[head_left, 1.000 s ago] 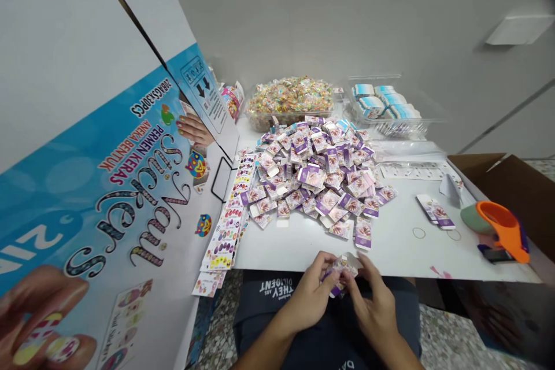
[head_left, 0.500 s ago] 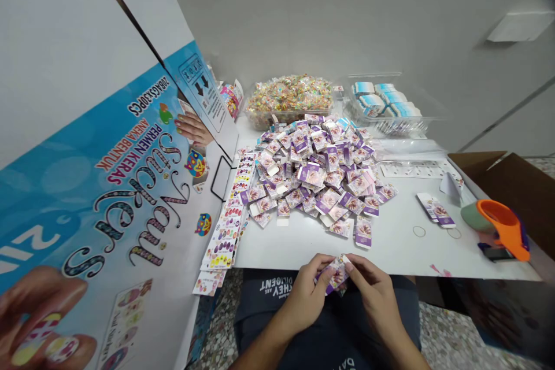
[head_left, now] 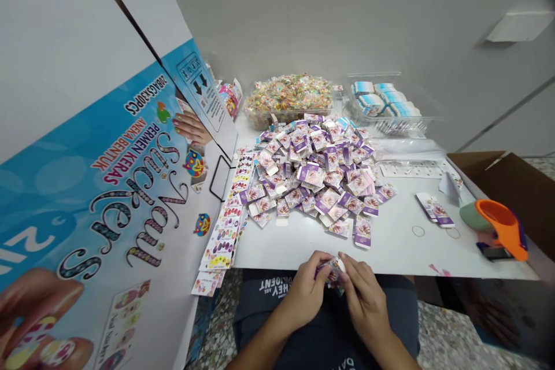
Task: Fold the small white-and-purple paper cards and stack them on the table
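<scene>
A small purple-and-white printed box [head_left: 333, 273] is held just past the table's front edge, above my lap. My left hand [head_left: 306, 292] grips its left side, thumb on the printed face. At the upper right end, where a white flap shows, the fingers of my right hand [head_left: 364, 295] are pinched on the same box. Its underside and the far fingers are hidden. Beyond my hands lies a big heap of similar little boxes [head_left: 332, 162], and one box [head_left: 363, 231] lies at the heap's near edge.
A large blue-and-white carton [head_left: 143, 156] stands at left beside strips of nail stickers [head_left: 225, 231]. Behind the heap are a tub of wrapped candies [head_left: 288, 98] and a clear tray [head_left: 427, 121] of stacked packs. An orange tape dispenser [head_left: 505, 228] and a brown cardboard box [head_left: 515, 191] are at right.
My right hand's fingers have moved up and in over the right end of the box, covering more of it. The box has tilted, and its white flap now shows. The heap is unchanged.
</scene>
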The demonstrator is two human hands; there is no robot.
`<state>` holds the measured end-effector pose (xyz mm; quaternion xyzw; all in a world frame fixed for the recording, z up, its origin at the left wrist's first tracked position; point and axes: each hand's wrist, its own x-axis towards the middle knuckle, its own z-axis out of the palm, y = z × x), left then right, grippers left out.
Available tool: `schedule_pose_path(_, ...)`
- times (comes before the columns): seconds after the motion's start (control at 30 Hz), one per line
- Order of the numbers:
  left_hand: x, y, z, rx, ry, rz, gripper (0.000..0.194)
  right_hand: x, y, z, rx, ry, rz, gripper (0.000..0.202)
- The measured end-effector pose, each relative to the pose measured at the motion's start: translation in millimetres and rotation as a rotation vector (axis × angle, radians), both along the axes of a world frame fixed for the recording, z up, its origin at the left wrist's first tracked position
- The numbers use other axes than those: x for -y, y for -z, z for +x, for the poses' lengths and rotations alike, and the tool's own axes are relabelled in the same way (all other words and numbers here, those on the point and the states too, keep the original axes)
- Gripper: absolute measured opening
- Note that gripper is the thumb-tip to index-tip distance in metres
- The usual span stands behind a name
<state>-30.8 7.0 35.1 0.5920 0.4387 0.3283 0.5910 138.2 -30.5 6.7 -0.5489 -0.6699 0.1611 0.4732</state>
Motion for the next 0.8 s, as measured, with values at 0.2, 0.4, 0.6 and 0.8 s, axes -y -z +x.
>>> schedule_pose_path(0.2,0.7,-1.1,-2.2,0.023,0.017,-0.007,0.029,-1.0,-3.7,-4.6,-0.011,-0.006,0.024,0.046)
schedule_pose_path(0.4,1.3,0.1,-3.6,-0.112,0.017,0.113,0.03,-14.0,-32.7,-0.4,-0.388,-0.086,-0.459,0.03)
schedule_pose_path(0.6,0.0,-8.8,4.6,-0.105,-0.015,0.188,0.028,-5.5,-25.8,-5.3,-0.145,0.042,-0.078,0.035)
schedule_pose_path(0.8,-4.0,-21.2,8.8,-0.028,-0.026,0.17,0.026,-4.3,-19.5,-6.7,0.019,-0.007,0.176,0.06)
